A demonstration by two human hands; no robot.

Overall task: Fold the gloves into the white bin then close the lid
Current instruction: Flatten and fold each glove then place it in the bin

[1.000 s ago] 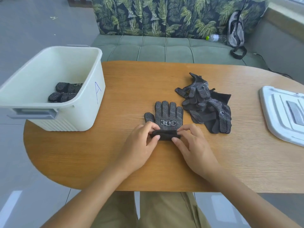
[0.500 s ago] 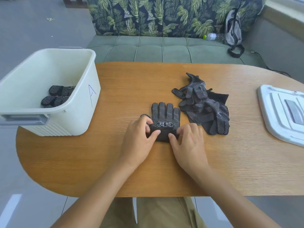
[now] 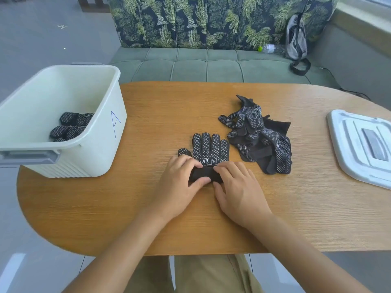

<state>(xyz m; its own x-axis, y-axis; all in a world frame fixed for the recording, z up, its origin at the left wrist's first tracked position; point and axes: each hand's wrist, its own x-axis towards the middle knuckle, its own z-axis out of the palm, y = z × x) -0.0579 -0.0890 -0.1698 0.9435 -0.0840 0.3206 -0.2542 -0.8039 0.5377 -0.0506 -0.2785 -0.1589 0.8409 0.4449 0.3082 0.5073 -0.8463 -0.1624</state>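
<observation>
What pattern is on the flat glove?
Black glove with white dots, seen in the head view.

Both forearms bare to the frame edge — no sleeves, watch or bands visible. Left hand (image 3: 179,182) and right hand (image 3: 239,191) ungloved, no rings seen. Trousers (image 3: 211,273) — khaki-olive cloth, a seam down the right leg.

Table (image 3: 148,208): wood-grain, matt. Glove (image 3: 210,146) at 12 of hands: black knit cloth, white grip dots. Bin (image 3: 101,149) at 9: smooth white plastic. Lid (image 3: 347,149) at 3: smooth plastic, slight sheen.
</observation>
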